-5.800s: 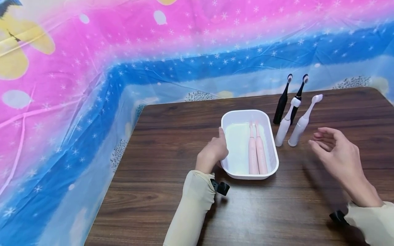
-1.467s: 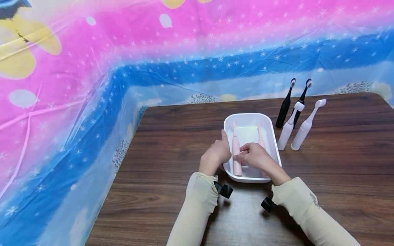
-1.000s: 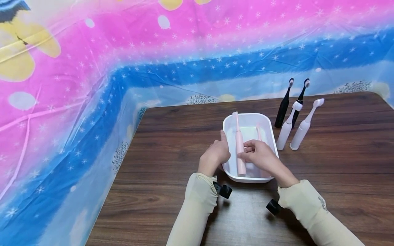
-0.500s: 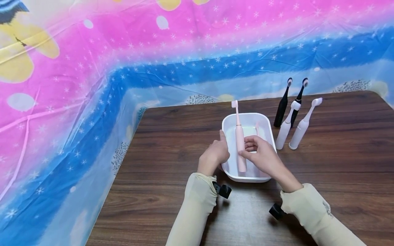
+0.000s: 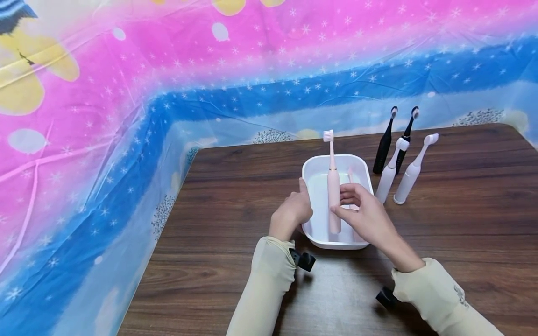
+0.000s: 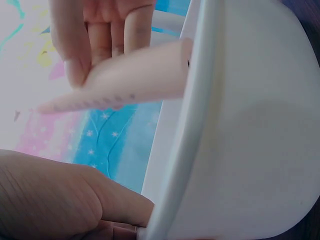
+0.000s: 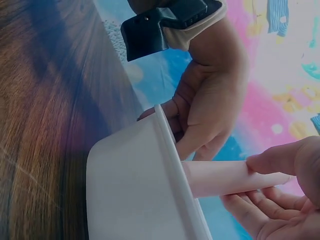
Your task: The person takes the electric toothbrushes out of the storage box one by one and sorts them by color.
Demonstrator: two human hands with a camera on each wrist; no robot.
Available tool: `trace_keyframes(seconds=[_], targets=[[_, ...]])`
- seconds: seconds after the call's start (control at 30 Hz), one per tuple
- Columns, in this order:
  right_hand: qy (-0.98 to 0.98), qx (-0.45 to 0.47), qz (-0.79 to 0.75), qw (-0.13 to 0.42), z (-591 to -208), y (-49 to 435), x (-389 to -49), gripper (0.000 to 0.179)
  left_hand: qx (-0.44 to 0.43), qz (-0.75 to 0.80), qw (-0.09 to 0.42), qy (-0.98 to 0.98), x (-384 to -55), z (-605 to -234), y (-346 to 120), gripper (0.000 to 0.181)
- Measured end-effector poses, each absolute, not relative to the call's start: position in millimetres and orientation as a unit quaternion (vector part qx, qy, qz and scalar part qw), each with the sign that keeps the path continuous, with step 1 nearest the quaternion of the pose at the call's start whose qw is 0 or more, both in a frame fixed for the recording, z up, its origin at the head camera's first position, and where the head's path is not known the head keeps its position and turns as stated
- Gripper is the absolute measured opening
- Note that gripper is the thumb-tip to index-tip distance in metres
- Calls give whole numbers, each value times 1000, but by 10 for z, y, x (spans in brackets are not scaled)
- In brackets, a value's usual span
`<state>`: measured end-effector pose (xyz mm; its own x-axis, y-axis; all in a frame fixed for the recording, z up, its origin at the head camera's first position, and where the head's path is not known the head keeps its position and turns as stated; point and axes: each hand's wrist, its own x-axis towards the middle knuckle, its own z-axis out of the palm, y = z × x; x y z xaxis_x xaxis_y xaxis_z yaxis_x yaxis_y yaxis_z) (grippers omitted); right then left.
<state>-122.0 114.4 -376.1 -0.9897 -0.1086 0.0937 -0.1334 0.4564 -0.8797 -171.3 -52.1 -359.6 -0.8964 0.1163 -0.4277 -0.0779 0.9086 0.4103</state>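
My right hand (image 5: pixel 367 212) pinches a pink electric toothbrush (image 5: pixel 334 196) by its handle, thumb on the near side and fingers behind. The brush stands nearly upright over a white plastic tub (image 5: pixel 317 235), its bristled head above the far rim. A second pink electric toothbrush (image 5: pixel 350 175) lies in the tub on the right, partly hidden by my right hand. My left hand (image 5: pixel 292 212) grips the tub's left wall, index finger along the rim. In the right wrist view, fingers of the left hand (image 7: pixel 212 105) lie on both sides of the rim.
Right of the tub, two black electric toothbrushes (image 5: pixel 383 147) and two white electric toothbrushes (image 5: pixel 408 179) stand upright on the brown wood-grain table (image 5: pixel 227 196). A pink and blue patterned cloth (image 5: pixel 252 70) hangs behind the table and along its left side.
The toothbrush in my right hand has risen from inside the tub, tipped upright and shifted slightly right. Earlier, both pink toothbrushes lay side by side in the tub. My left hand keeps its place.
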Motion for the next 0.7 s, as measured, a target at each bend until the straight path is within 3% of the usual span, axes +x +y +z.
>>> trace_keyframes(seconds=[0.43,0.7], targets=[[-814,101,560,113,-3713,1369,-969,44,13,210,232,950,-1703,-3569,-514,76],[-824,88,540,149,-3723,1481,-890,45,8,213,232,949,-1688,-3581,-516,76]])
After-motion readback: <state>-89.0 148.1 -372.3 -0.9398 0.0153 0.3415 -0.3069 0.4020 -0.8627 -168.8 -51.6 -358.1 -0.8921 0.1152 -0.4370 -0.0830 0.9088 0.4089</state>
